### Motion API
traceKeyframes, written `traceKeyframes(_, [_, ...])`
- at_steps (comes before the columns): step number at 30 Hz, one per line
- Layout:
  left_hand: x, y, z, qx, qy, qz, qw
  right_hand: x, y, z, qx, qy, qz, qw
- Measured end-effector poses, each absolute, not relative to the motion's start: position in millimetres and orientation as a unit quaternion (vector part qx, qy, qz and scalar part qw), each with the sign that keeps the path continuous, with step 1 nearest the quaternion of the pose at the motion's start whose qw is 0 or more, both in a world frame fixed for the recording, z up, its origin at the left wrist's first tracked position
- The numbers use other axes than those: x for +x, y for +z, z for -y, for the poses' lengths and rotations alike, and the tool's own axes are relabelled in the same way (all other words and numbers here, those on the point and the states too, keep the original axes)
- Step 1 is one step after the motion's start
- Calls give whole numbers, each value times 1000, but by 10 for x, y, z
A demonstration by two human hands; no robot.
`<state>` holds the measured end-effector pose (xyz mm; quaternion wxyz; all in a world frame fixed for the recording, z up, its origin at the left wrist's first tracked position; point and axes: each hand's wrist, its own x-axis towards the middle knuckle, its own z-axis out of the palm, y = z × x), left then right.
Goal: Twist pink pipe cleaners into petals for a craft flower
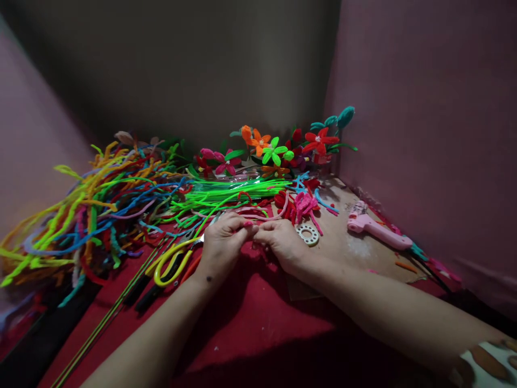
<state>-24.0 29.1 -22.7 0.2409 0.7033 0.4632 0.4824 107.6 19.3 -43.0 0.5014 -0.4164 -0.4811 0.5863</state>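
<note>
My left hand and my right hand meet over the red table, fingertips pinched together and nearly touching. A small pink pipe cleaner shows at the left fingertips, and most of it is hidden by the fingers. The right thumb and fingers close on the same spot, with dark reddish bits just below them. Beside my left wrist lie yellow-handled scissors. Right of my right hand is a pale round disc with holes, near bent pink pipe-cleaner pieces.
Green pipe cleaners lie behind my hands, a tangled multicoloured heap to the left. Pipe-cleaner flowers stand along the back wall. A pink glue gun rests on brown cardboard at the right. Thin green stems cross the left side.
</note>
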Motion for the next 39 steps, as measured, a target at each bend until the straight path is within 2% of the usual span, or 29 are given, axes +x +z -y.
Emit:
traceKeyframes(4, [-230,-233,-256,726,507,-438,152,1056,-394,-181,-422,572,492,503])
traceKeyframes(8, [-230,-109,-270,736,484,-455,129,1033,-352,-185,-435,579,487,488])
traceKeyframes(13, [-314,163,-391,653,483,-533,238,1027,-319,-226,-470,597,494,423])
traceKeyframes(16, [-414,234,-452,625,501,-543,250,1048,-280,-266,-469,613,458,441])
traceKeyframes(21, [-475,46,-465,619,461,-511,378,1084,-282,-331,-437,630,448,460])
traceKeyframes(25, [-373,-64,-409,653,407,-502,395,1100,-340,-318,-410,632,472,458])
traceKeyframes(33, [-251,-38,-370,669,419,-510,343,1153,-350,-268,-415,649,464,436])
traceKeyframes(36, [-246,-83,-356,701,423,-498,286,1158,-357,-273,-404,657,455,445])
traceKeyframes(39, [-254,-152,-334,749,440,-460,187,1158,-355,-273,-395,654,459,454])
